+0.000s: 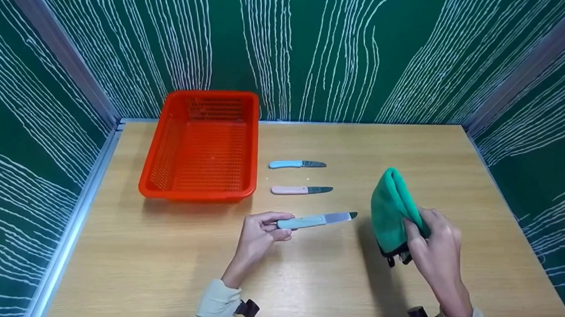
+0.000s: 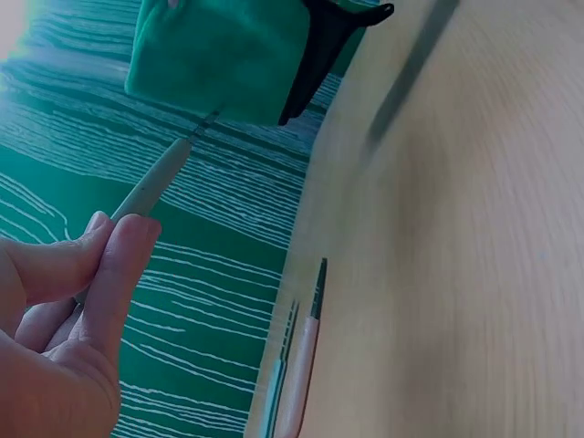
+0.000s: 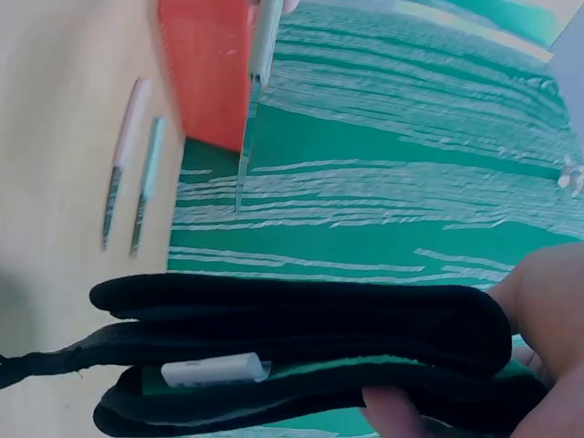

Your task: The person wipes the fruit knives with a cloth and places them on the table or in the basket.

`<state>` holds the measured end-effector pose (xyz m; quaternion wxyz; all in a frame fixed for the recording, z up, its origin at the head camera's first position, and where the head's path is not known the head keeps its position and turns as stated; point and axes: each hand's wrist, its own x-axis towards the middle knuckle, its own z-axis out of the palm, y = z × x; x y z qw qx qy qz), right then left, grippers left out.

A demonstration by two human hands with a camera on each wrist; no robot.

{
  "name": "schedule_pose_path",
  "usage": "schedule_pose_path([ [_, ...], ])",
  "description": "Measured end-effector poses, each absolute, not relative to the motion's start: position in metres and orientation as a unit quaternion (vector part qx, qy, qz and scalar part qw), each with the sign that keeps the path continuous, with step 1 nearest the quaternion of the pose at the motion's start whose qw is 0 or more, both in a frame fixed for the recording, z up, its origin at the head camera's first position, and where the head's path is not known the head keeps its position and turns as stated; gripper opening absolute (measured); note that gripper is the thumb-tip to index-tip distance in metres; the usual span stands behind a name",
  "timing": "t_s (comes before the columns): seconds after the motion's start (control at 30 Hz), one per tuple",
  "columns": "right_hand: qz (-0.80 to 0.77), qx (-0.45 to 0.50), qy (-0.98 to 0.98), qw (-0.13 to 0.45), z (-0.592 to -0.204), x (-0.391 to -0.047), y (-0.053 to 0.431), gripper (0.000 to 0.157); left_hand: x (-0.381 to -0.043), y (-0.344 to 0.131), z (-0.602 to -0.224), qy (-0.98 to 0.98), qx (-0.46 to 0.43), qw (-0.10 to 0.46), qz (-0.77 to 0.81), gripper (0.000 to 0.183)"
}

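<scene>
My left hand (image 1: 257,234) pinches the pale green handle of a small knife (image 1: 300,222), its blade pointing right. In the left wrist view, thumb and fingers meet on that handle (image 2: 151,187). My right hand (image 1: 439,244) grips a folded green cloth (image 1: 387,216) with black edging, held up to the right of the blade tip. From the right wrist view, the cloth's black edges (image 3: 301,306) lie in layers, with a white tag (image 3: 214,370) between them. A blue-handled knife (image 1: 286,164) and a pink-handled knife (image 1: 290,190) lie on the table beyond my left hand.
A red plastic basket (image 1: 254,145) stands at the back left of the wooden table (image 1: 123,263). Green panels (image 1: 228,45) with white wavy lines enclose the back and sides.
</scene>
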<state>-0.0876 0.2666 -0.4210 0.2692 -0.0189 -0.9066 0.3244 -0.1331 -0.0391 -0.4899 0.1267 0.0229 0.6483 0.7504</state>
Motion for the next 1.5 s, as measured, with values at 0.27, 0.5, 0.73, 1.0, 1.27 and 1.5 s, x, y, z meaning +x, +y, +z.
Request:
schedule_pose_path([
  [0.27,0.323,0.015,-0.901,0.289,-0.404,-0.075,0.246,0.014,-0.121,-0.037,-0.474,0.624,0.046,0.112,0.772,0.032],
  [0.5,0.325,0.079,-0.888,0.317,-0.398,-0.068,0.229,0.029,-0.117,-0.037,-0.467,0.618,0.079,0.105,0.775,0.031],
  [0.73,0.293,0.146,-0.887,0.326,-0.397,-0.063,0.214,0.046,-0.118,-0.036,-0.463,0.594,0.111,0.115,0.789,0.032],
  [1.0,0.208,0.215,-0.911,0.283,-0.404,-0.065,0.204,0.052,-0.119,-0.036,-0.463,0.566,0.12,0.122,0.807,0.033],
  [1.27,0.132,0.23,-0.932,0.245,-0.405,-0.065,0.199,0.052,-0.115,-0.034,-0.463,0.532,0.124,0.105,0.831,0.033],
  [1.5,0.099,0.226,-0.941,0.232,-0.404,-0.067,0.2,0.049,-0.114,-0.034,-0.465,0.528,0.126,0.105,0.833,0.03],
])
